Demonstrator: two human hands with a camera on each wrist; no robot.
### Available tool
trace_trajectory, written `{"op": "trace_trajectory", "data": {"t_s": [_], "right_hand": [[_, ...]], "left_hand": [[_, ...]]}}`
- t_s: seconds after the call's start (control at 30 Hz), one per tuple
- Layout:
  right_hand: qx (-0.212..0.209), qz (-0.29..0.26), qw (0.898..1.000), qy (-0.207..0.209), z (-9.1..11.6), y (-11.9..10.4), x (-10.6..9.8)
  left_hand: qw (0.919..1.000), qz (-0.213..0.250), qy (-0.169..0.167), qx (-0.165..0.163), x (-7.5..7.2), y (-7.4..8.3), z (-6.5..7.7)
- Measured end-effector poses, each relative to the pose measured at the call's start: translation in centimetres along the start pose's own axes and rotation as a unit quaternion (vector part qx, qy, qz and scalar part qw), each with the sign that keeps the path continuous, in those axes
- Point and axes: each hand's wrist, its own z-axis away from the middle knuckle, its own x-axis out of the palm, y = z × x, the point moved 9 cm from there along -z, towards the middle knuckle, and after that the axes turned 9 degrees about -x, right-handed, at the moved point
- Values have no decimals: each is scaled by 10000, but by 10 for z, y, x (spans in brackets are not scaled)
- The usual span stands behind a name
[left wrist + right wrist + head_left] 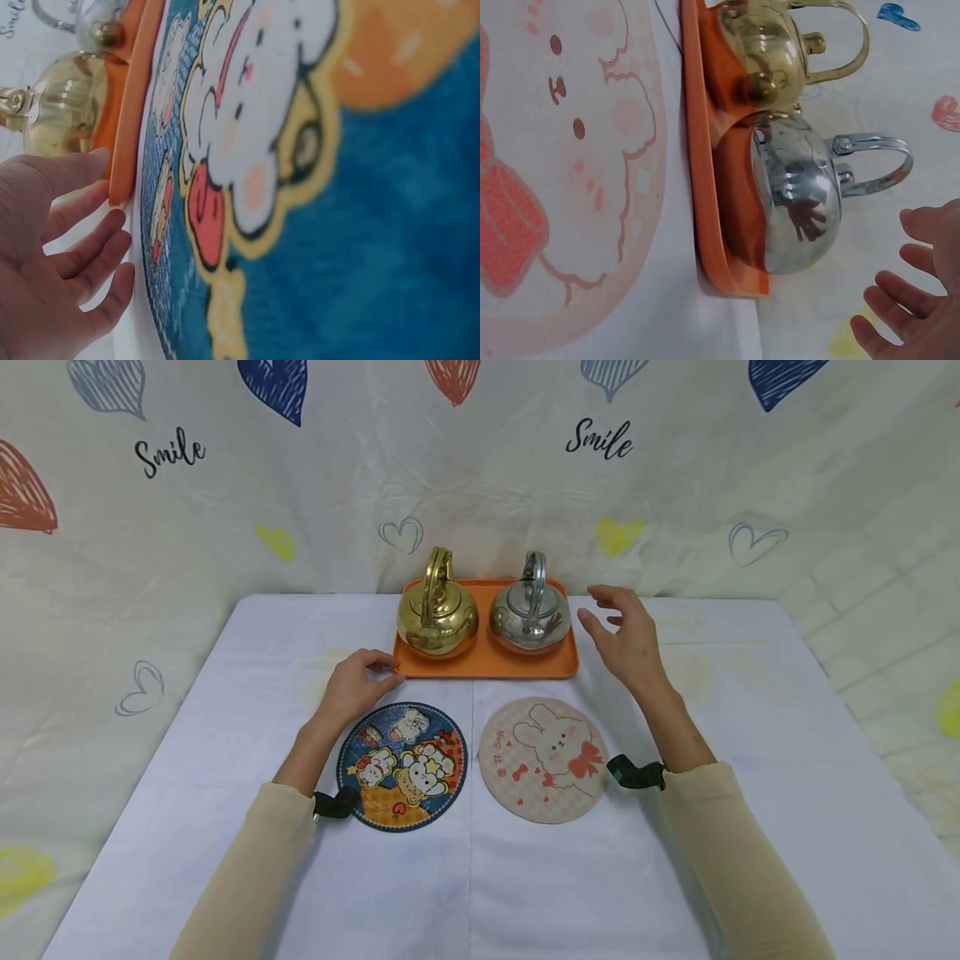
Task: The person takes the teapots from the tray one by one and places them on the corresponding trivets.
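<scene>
A gold kettle (pixel 438 618) and a silver kettle (pixel 530 617) stand side by side on an orange tray (pixel 480 675), their handles upright. My left hand (pixel 356 685) is at the tray's front left corner, thumb and forefinger beside the rim; whether they touch it I cannot tell. Its fingers are loosely bent in the left wrist view. To the right of the silver kettle, my right hand (pixel 628 639) is raised with fingers spread and apart from it. The right wrist view shows nothing in that hand (pixel 922 292), and its reflection appears on the silver kettle (pixel 802 202).
In front of the tray lie two round mats: a blue and orange cartoon one (pixel 402 768) on the left and a pale pink rabbit one (pixel 543 760) on the right. A white cloth (pixel 480 893) covers the table. Behind it hangs a printed curtain (pixel 495 468).
</scene>
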Motion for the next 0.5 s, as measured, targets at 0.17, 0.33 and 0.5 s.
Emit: {"op": "trace_trajectory", "data": {"t_s": [0.17, 0.33, 0.5], "right_hand": [[-1, -37, 10000, 3, -3, -1, 1], [35, -56, 10000, -40, -3, -2, 4], [-31, -174, 9998, 22, -5, -3, 4]], "left_hand": [[10000, 13, 1, -4, 0, 0, 0], [9999, 90, -47, -102, 0, -3, -1], [9997, 143, -52, -186, 1, -5, -5]]}}
